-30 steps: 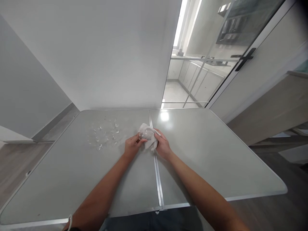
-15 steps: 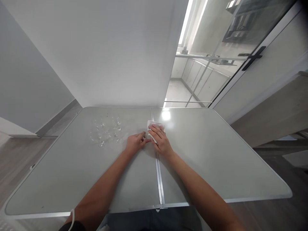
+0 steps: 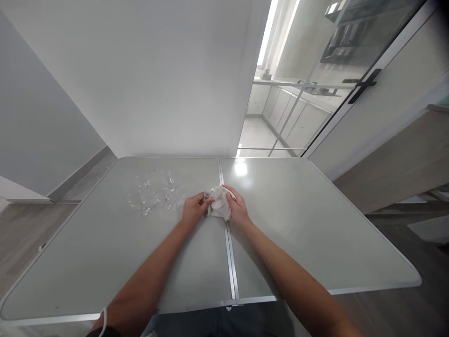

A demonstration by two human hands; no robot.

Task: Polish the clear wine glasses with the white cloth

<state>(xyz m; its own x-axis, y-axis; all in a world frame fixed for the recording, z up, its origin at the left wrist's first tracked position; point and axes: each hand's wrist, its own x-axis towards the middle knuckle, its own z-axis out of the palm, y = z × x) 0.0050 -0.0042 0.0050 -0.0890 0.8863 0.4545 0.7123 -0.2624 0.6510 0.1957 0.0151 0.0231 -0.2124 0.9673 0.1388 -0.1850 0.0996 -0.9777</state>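
My right hand (image 3: 239, 208) is closed around a soft white cloth (image 3: 219, 206), which lies crumpled and opened out above the table's centre seam. At the cloth's upper left edge shows a small clear, shiny piece (image 3: 212, 191), glass-like; its exact kind is too small to tell. My left hand (image 3: 194, 208) pinches this piece with thumb and fingers, right against the cloth. To the left, several similar clear, shiny pieces (image 3: 149, 194) lie scattered on the pale folding table (image 3: 105, 262).
A metal seam (image 3: 230, 267) runs down the middle of the table. The far table edge meets a white wall (image 3: 168, 93). Beyond it at right stands a glass-paned door with a dark handle (image 3: 365, 85). A tiny dark speck (image 3: 155, 169) lies near the far edge.
My right hand has turned from lying over the folded cloth to gripping its right side. The cloth now spreads further left, against the clear piece at my left fingers. The view has shifted slightly.
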